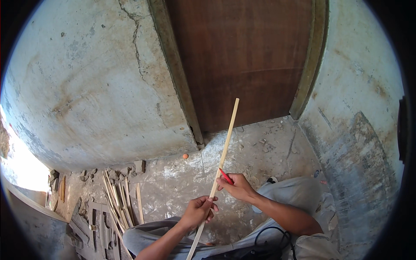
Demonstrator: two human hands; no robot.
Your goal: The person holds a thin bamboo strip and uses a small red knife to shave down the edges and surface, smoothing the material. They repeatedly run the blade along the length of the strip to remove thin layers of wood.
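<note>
A long, thin wooden strip [228,138] slants up and away in front of me, its far end raised toward the brown door. My left hand [200,211] is closed around its lower part, thumb on top. Higher up the strip, my right hand [238,186] grips a slim red pen-shaped tool [225,177]. The tool's pointed tip meets or nearly meets the wood. I cannot make out exactly what kind of tool it is. Fingers of the right hand also rest at the strip's edge.
More wooden strips [119,201] lie in a bundle at my left, beside a grey slotted panel [97,229]. A small orange ball [185,156] sits on the dusty floor near the cracked wall [99,95]. Ahead stands the brown door [242,56]. A black cord [273,229] lies across my lap.
</note>
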